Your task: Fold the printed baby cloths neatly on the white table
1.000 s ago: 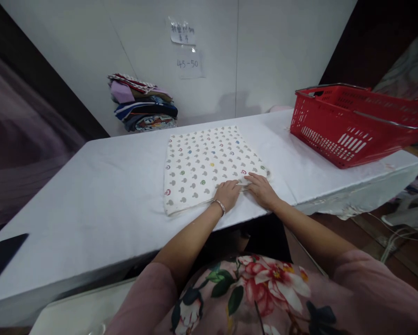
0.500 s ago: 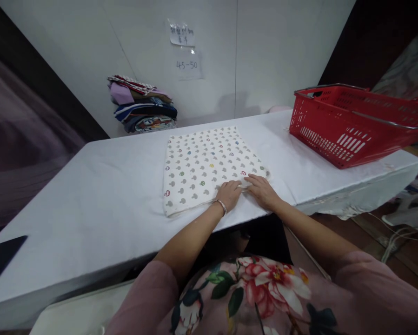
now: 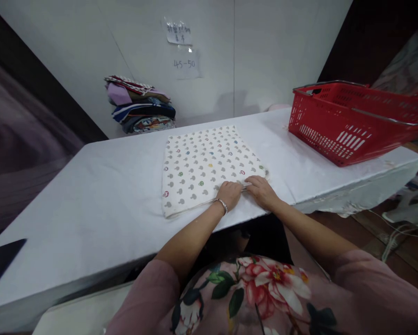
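Note:
A white cloth (image 3: pixel 209 163) printed with small grey and coloured mushroom shapes lies flat and folded on the white-covered table (image 3: pixel 100 204). Its near edge is gripped by my left hand (image 3: pixel 229 194), whose fingers are curled over the hem; a silver bracelet circles that wrist. Close beside it, my right hand (image 3: pixel 261 191) has its fingers bent round the same edge, near the cloth's right front corner. A small raised fold shows between the two hands. The fingertips under the edge are hidden.
A red plastic basket (image 3: pixel 341 125) with metal handles stands at the table's right. Folded fabrics (image 3: pixel 142 104) are stacked at the back left by the wall. A dark flat object (image 3: pixel 3 260) lies at the left front edge. Paper signs (image 3: pixel 186 64) hang on the wall.
My left hand's fingers are slightly more curled at the cloth's near edge. The cloth has hardly moved, and the view has shifted a little.

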Demonstrator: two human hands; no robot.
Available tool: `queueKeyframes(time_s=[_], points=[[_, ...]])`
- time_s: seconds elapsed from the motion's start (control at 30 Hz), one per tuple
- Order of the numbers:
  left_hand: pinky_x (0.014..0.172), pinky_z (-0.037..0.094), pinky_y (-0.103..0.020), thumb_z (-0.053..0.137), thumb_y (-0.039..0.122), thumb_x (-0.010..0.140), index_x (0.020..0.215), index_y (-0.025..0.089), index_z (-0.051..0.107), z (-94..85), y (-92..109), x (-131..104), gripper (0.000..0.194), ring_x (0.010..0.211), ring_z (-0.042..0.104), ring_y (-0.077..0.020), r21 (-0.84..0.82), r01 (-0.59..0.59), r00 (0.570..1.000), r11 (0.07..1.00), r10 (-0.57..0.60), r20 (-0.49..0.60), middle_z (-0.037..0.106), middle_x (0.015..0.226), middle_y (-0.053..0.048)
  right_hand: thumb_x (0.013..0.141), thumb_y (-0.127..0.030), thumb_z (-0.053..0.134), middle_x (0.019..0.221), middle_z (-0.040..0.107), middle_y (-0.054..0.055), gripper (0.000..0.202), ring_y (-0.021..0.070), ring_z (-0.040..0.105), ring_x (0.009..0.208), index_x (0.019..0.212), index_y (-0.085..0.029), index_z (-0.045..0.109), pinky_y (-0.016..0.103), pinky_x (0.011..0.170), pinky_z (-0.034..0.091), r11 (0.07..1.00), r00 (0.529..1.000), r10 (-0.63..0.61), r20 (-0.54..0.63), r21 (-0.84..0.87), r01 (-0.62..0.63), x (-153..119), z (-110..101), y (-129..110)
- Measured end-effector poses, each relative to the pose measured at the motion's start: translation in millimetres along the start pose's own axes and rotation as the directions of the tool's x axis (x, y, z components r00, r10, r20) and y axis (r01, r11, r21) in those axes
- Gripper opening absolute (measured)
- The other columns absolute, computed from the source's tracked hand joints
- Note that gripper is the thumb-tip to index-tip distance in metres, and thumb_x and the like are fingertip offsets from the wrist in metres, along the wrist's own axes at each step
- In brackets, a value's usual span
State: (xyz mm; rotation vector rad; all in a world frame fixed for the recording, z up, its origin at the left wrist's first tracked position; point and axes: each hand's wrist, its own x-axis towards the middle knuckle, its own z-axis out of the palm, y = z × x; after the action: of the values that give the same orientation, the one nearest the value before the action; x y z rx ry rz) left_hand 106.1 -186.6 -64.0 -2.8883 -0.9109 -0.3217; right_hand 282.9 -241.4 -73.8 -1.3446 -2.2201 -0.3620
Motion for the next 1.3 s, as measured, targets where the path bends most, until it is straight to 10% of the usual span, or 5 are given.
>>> queueKeyframes(time_s=[0.83,1.3], points=[[0.077,0.037,-0.043,0.034,0.031,0.096,0.094,0.019,0.058,6.4,10.3,11.9,0.027,0.098,0.051,-0.0259,-0.089,0.061,0.998,0.994,-0.06,0.014,0.06,0.099,-0.012,0.093,-0.016,0.037,0.139,0.046,0.004,0.029,0.0221,0.032,0.134,0.095,-0.024,0.065,0.041,0.102,0.034,0.998,0.987,0.045,0.152,-0.049,-0.038,-4.0,-15.2,13.7],[0.079,0.041,-0.037,0.042,0.021,0.094,0.092,0.017,0.063,4.5,17.6,15.6,0.022,0.099,0.051,-0.0214,-0.069,0.098,0.995,0.993,-0.097,0.026,0.06,0.097,-0.008,0.091,-0.02,0.042,0.101,0.067,0.013,0.028,0.0248,0.06,0.091,0.112,-0.015,0.06,0.04,0.08,0.048,0.999,0.989,0.02,0.145,0.028,-0.025,-3.2,-5.9,16.2]])
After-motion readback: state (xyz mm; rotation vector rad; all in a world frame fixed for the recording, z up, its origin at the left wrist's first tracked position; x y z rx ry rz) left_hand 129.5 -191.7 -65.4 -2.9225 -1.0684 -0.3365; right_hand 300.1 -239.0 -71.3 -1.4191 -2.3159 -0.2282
